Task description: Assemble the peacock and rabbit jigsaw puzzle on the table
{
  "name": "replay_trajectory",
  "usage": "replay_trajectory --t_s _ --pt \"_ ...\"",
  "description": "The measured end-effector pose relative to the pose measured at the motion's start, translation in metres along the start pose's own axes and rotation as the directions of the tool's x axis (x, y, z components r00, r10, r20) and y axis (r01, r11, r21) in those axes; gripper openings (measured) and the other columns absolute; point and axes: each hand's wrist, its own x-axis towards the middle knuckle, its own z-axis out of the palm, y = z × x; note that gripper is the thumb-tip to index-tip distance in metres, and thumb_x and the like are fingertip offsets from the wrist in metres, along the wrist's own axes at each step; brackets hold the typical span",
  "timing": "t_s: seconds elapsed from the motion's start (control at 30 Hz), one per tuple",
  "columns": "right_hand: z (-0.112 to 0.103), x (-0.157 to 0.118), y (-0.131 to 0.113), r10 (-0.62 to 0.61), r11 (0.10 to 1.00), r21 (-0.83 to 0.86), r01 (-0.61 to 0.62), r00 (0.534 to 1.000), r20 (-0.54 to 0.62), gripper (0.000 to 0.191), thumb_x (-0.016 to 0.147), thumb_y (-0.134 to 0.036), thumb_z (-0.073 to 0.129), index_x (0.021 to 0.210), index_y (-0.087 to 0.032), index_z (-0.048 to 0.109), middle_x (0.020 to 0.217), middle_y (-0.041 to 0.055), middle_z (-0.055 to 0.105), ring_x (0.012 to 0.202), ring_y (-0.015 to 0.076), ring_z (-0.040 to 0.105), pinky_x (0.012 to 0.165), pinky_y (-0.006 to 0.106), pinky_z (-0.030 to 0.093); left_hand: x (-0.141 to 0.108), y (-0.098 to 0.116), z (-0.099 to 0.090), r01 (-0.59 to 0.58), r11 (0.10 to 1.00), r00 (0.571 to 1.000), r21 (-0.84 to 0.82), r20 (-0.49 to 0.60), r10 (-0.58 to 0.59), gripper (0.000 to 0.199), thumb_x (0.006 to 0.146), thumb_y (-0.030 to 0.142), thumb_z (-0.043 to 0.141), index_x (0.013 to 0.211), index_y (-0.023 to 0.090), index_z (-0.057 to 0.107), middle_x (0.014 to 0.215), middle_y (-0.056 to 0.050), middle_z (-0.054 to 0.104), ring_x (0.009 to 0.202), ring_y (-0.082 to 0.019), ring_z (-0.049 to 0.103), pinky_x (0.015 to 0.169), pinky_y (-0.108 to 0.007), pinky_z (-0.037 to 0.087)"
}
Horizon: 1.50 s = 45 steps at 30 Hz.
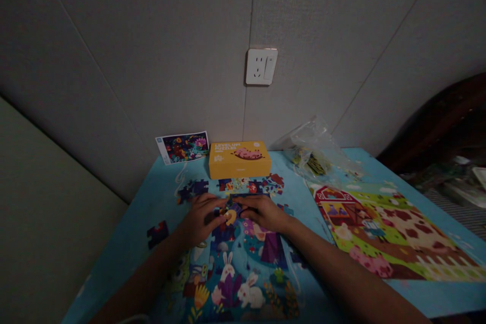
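Pale blue showed on the worktop [127,248], its near edge cut off in my feed. Furthest left I counted one dark loose piece [157,234], then one printed card [186,147] leaning at the wall, its corner mark too small for me to read. Next came a dark cluster of pieces [193,190], overlapping too much to count.

The person's left hand [203,217] curved beside a small piece with a yellow shape [230,217], over the upper part of the jigsaw [237,276]; I couldn't tell whether its grip was closed. Two white rabbits were printed lower down; the forearms hid both flanks. Behind stood one yellow box [240,160], reading "LEVEL UP! PUZZLES", its smaller print illegible to me. The right hand [266,212] bent its fingers near that same piece, its grip equally unclear.

Above was one white wall socket [261,67]. Rightward lay one clear plastic bag [317,154], contents blurred, and one farm-scene puzzle [395,235], trimmed by the frame.
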Motion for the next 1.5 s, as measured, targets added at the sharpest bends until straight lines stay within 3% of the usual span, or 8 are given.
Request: replay_trajectory --t_s 0.17,0.5,0.73,0.9,1.07,1.2,1.3,1.5 --pt "0.001 0.002 -0.001 -0.03 0.999 0.019 0.031 0.999 -0.026 0.047 0.091 -0.039 0.059 0.133 -0.017 0.057 0.089 0.0074 0.072 0.083 0.0194 0.067 0.077 0.027 0.048 0.004 0.007 0.006 0.048 0.998 0.999 -0.049 -0.019 -0.049 0.03 0.09 0.025 0.056 0.118 0.023 0.065 0.095 -0.005 0.067 0.092 -0.019 0.061 0.083 -0.033 0.049" --pt "-0.002 0.002 -0.006 0.082 0.996 -0.021 -0.083 0.996 -0.042 0.031 0.09 -0.033 0.059 0.116 -0.018 0.067 0.091 0.0062 0.071 0.079 0.0169 0.065 0.073 0.027 0.048 -0.005 -0.028 -0.02 0.302 0.919 0.953 0.253 -0.067 -0.295 0.024 0.077 0.034 0.065 0.098 0.024 0.069 0.074 0.001 0.067 0.083 -0.023 0.062 0.081 -0.041 0.044" --pt "-0.003 0.002 -0.007 0.099 0.995 -0.02 -0.101 0.994 -0.052 0.026 0.088 -0.027 0.058 0.111 -0.019 0.069 0.087 0.0049 0.07 0.073 0.0154 0.064 0.07 0.026 0.048 -0.006 -0.025 -0.021 0.284 0.906 0.958 0.313 -0.047 -0.284 0.022 0.082 0.036 0.063 0.1 0.024 0.067 0.071 0.0 0.064 0.08 -0.023 0.06 0.08 -0.04 0.042" --pt "-0.002 0.002 -0.006 0.091 0.996 0.002 -0.091 0.994 -0.058 0.023 0.087 -0.024 0.06 0.107 -0.02 0.07 0.097 0.0062 0.073 0.083 0.0173 0.067 0.076 0.028 0.049 -0.009 -0.025 -0.025 0.129 0.924 0.99 0.359 0.004 -0.14 0.034 0.077 0.042 0.069 0.108 0.027 0.068 0.096 -0.006 0.062 0.095 -0.026 0.056 0.086 -0.043 0.041" --pt "-0.003 0.003 -0.009 0.099 0.995 0.014 -0.098 0.993 -0.064 0.02 0.086 -0.022 0.061 0.102 -0.019 0.071 0.098 0.0063 0.073 0.08 0.0165 0.067 0.076 0.028 0.05 -0.011 -0.031 -0.027 0.181 0.882 0.982 0.436 -0.04 -0.182 0.035 0.08 0.046 0.066 0.111 0.03 0.068 0.105 -0.007 0.057 0.1 -0.028 0.053 0.089 -0.047 0.041" --pt "-0.003 0.003 -0.008 0.094 0.996 0.003 -0.094 0.994 -0.061 0.02 0.085 -0.021 0.061 0.102 -0.019 0.071 0.097 0.006 0.073 0.083 0.0173 0.067 0.077 0.029 0.05 -0.013 -0.032 -0.029 0.079 0.929 0.994 0.361 0.042 -0.1 0.05 0.07 0.045 0.075 0.117 0.029 0.066 0.122 -0.009 0.055 0.114 -0.033 0.048 0.096 -0.051 0.039" --pt "-0.003 0.003 -0.008 0.101 0.995 0.008 -0.101 0.993 -0.059 0.02 0.085 -0.021 0.06 0.102 -0.019 0.071 0.094 0.0055 0.073 0.081 0.0168 0.067 0.075 0.028 0.05 -0.012 -0.031 -0.028 0.033 0.953 0.994 0.3 0.086 -0.061 0.048 0.07 0.041 0.075 0.115 0.026 0.066 0.126 -0.009 0.054 0.117 -0.032 0.047 0.098 -0.05 0.039" --pt "-0.003 0.002 -0.008 0.104 0.994 -0.008 -0.105 0.992 -0.067 0.019 0.085 -0.022 0.06 0.099 -0.019 0.072 0.089 0.0053 0.072 0.073 0.0151 0.064 0.07 0.026 0.048 -0.007 -0.039 -0.019 0.097 0.953 0.995 0.288 -0.054 -0.085 0.037 0.077 0.034 0.069 0.111 0.022 0.063 0.12 -0.009 0.062 0.113 -0.03 0.05 0.097 -0.048 0.041"
